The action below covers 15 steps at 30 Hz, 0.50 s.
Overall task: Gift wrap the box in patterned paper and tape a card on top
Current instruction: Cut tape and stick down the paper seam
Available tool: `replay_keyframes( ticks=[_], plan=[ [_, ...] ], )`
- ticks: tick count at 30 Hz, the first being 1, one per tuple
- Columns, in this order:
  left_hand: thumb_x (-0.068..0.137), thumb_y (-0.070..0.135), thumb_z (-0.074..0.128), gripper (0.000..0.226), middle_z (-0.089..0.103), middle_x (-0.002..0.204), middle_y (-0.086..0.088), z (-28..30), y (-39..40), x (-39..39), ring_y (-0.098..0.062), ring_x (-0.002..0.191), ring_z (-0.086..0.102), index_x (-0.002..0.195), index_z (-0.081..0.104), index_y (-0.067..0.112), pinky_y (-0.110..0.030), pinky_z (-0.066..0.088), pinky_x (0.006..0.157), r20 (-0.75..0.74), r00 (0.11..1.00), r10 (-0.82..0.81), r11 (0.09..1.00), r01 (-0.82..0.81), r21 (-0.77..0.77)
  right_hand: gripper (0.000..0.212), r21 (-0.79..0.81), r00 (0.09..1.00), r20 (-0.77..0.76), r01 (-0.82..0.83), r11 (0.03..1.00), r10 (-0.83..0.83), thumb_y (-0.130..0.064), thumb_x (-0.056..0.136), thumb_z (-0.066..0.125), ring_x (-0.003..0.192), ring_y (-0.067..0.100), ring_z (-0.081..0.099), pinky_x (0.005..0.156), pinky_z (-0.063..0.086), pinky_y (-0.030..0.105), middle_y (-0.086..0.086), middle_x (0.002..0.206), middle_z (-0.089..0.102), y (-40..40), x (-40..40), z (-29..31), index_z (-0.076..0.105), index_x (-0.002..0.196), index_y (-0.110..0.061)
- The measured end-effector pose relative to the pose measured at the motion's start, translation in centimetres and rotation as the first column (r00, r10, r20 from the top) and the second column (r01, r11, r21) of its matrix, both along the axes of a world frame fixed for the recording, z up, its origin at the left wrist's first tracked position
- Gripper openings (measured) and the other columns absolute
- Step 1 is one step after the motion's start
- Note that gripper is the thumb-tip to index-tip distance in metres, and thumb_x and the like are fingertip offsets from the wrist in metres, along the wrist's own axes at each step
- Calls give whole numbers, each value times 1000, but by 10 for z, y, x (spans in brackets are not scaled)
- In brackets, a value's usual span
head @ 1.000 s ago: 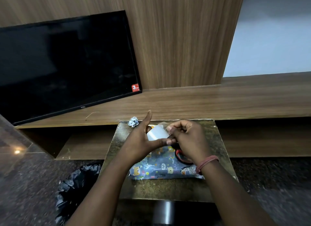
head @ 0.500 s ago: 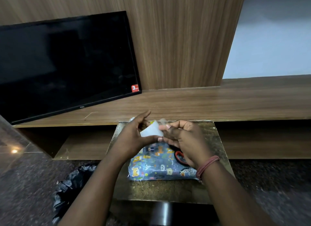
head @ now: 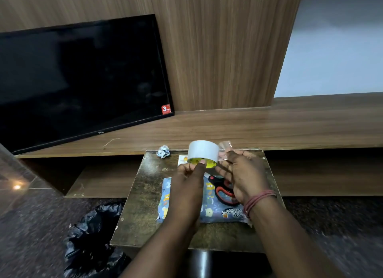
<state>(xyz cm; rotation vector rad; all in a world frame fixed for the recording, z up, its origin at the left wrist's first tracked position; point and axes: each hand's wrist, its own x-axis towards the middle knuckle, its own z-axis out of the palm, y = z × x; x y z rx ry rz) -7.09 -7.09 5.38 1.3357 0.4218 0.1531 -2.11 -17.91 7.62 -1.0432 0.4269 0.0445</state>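
Overhead, tape roll (head: 203, 151) in left grip (head: 191, 172), seemingly fingertip-pinched.

Both forearms reach forward side by side, hands raised close together. The left hand (head: 189, 174) has its fingers curled in a grip, thumb up. The right hand (head: 242, 172) pinches with fingertips, a pink band round its wrist.

The room is dim and evenly lit, brightest on the pale wall (head: 335, 45) at far right. A small warm glint sits on the polished floor (head: 17, 187) at left, and a soft sheen runs along the table (head: 145, 205) near its front edge. The television (head: 78, 79) is a flat black. Straight lines bow toward the edges, and the near right corner smears with motion blur.
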Motion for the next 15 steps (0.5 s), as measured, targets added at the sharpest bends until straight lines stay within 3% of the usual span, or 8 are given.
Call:
replay_keyframes(
  ticks=[2, 4, 6, 8, 11, 15],
  plan=[
    [96, 32, 71, 24, 64, 80, -5, 3, -6, -2, -18, 77, 57, 100, 57, 13, -37, 49, 79, -18, 999, -47, 991, 44, -130, 8, 13, 1000, 9, -4, 1000, 4, -2, 99, 57, 69, 20, 69, 59, 62, 30, 17, 89, 70, 3, -1, -2, 59, 92, -6],
    [97, 35, 67, 38, 72, 91, -7, 7, -7, 0, -18, 82, 70, 120, 55, 7, -35, 57, 83, -43, 996, -81, 960, 67, -270, 7, -8, 1000, 17, -2, 1000, 2, -4, 97, 61, 66, 17, 67, 63, 59, 31, 15, 85, 68, 8, -2, -5, 60, 91, -7],
    [95, 41, 69, 56, 71, 98, -9, 10, -3, 4, -19, 81, 72, 135, 50, 7, -34, 60, 80, -78, 991, -110, 925, 73, -373, 4, -44, 1000, 20, -4, 999, 5, -7, 97, 62, 74, 19, 67, 71, 59, 34, 14, 85, 69, 14, -3, -8, 62, 93, -6],
    [93, 46, 68, 65, 64, 95, -9, 9, 1, 8, -18, 75, 69, 142, 49, 9, -33, 60, 74, -140, 980, -142, 902, 70, -426, 3, -60, 1000, 16, -15, 998, 16, -6, 96, 62, 75, 22, 67, 68, 58, 34, 17, 84, 69, 19, -6, -11, 63, 94, -4],
    [91, 54, 63, 73, 65, 92, -9, 6, 4, 12, -20, 79, 67, 147, 49, 10, -37, 60, 77, -158, 964, -214, 849, 104, -517, 8, -99, 999, 29, -41, 994, 44, -5, 96, 62, 63, 18, 63, 58, 53, 29, 16, 77, 66, 26, -11, -11, 62, 89, -3],
    [84, 63, 61, 64, 68, 94, -10, 3, 15, 18, -23, 92, 65, 122, 68, 12, -52, 45, 110, -88, 969, -231, 793, 135, -594, 11, -53, 989, 51, -138, 989, 141, -7, 99, 59, 76, 19, 67, 70, 55, 30, 13, 86, 73, 26, -11, -8, 60, 88, -7]
  ],
)
